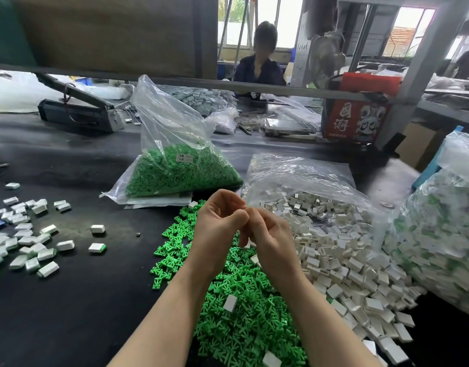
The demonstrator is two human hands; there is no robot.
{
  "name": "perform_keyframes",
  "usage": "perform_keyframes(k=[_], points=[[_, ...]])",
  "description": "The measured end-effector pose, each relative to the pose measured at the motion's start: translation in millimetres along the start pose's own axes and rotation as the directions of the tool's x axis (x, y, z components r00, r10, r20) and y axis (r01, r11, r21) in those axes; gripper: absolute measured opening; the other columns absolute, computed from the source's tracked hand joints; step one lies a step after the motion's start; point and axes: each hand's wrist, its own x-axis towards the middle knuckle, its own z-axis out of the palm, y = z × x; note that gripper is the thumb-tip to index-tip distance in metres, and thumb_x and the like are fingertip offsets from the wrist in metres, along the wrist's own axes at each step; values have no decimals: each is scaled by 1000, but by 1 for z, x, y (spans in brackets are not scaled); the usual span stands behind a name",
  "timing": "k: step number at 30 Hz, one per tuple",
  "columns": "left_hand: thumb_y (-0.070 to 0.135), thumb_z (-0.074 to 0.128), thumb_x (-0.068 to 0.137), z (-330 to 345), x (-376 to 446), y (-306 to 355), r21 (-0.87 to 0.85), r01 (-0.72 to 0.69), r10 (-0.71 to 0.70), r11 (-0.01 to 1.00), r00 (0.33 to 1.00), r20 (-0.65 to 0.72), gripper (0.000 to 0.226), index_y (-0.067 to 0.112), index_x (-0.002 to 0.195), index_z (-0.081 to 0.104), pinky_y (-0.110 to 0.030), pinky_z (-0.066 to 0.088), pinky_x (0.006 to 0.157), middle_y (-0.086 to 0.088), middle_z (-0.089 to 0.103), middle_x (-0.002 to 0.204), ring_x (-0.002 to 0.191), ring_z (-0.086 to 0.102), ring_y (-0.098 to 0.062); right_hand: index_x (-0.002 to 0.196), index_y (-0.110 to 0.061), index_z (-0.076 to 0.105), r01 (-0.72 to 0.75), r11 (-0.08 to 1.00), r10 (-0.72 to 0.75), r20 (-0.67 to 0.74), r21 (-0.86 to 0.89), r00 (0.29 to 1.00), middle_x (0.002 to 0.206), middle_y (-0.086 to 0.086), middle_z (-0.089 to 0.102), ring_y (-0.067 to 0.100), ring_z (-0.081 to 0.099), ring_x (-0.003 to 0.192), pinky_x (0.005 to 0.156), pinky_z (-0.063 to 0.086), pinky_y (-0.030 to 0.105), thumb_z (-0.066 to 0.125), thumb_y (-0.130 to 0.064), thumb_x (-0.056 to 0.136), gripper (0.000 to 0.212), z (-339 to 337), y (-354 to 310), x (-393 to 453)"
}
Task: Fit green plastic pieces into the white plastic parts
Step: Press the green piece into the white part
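Done: finished pieces (pixel 29 242) lay scattered at left.
Left: big green pile (pixel 241 313) and white pile (pixel 347 260) remained.
Hands: left hand (pixel 217 231) and right hand (pixel 267 239) curled together; contents hidden.

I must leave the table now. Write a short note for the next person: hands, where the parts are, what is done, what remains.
Left hand and right hand meet above the loose green plastic pieces, fingers curled; what they hold is hidden.
White plastic parts spill from the clear bag on the right.
Finished white blocks with green inserts lie on the left.
A bag of green pieces waits behind.
Much is left to fit.
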Motion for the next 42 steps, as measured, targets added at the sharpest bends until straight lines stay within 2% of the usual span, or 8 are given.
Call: perform_keyframes(k=[3, 6, 11, 20, 25, 34, 38, 42], points=[[-4, 55, 66, 3, 0, 0, -24, 19, -19, 1000, 1000, 3, 14, 6, 75, 52, -25, 38, 38, -1, 51, 57, 43, 47, -18, 66, -5, 58, -8, 1000, 8, -16, -18, 1000, 56, 12, 56, 15, 51, 52, 52, 39, 29, 47, -46, 92, 50, -1, 1, -1], [-4, 54, 65, 5, -1, 0, -45, 31, -32, 999, 999, -4, 14, 6, 74, 51, -25, 39, 38, 1, 51, 56, 44, 48, -14, 66, -2, 56, -13, 999, 12, -15, -31, 1000, 57, 17, 54, 16, 49, 52, 51, 37, 29, 48, -36, 96, 47, -2, 2, -1], [-3, 54, 65, 5, -1, 1, -72, 46, -46, 996, 999, 2, 15, 7, 74, 51, -24, 42, 40, 3, 52, 57, 46, 49, -10, 64, -2, 55, -11, 998, 10, -30, -56, 1000, 58, 19, 53, 15, 47, 52, 51, 35, 28, 47, -35, 96, 47, -2, 3, -1], [-5, 53, 64, 4, 0, -2, -101, 36, -35, 994, 999, 11, 16, 7, 76, 52, -15, 47, 46, 6, 55, 56, 47, 53, -4, 61, -4, 53, -11, 996, 8, -44, -87, 999, 57, 18, 53, 15, 46, 51, 50, 34, 30, 44, -51, 89, 55, -1, 1, -2], [-2, 55, 64, 2, 1, -4, -97, 55, -55, 994, 998, -2, 16, 8, 76, 53, -17, 46, 47, 6, 55, 61, 53, 53, -4, 60, -4, 53, -47, 994, 41, -62, -103, 997, 58, 20, 53, 20, 45, 53, 52, 35, 42, 49, -40, 94, 50, -1, 2, -2], [-3, 55, 65, 1, 0, -5, -130, 73, -71, 989, 997, 21, 16, 7, 78, 52, -17, 46, 47, 7, 55, 60, 52, 53, -3, 61, 0, 54, -57, 991, 49, -64, -119, 997, 57, 21, 53, 21, 44, 51, 50, 33, 40, 49, -39, 94, 51, -1, 0, -2], [-2, 56, 65, -1, 1, -7, -118, 82, -83, 990, 997, 2, 16, 9, 77, 54, -17, 48, 52, 6, 54, 64, 58, 53, -4, 61, 0, 53, -59, 990, 51, -64, -129, 997, 58, 21, 52, 27, 45, 52, 51, 35, 43, 49, -38, 95, 51, -1, 0, -3], [-3, 56, 66, -1, 1, -7, -135, 87, -86, 987, 996, 15, 16, 7, 78, 53, -16, 48, 49, 6, 55, 63, 55, 54, -4, 61, -1, 53, -69, 988, 59, -71, -138, 996, 59, 22, 52, 33, 46, 54, 53, 37, 45, 49, -37, 95, 51, -1, 0, -3]])
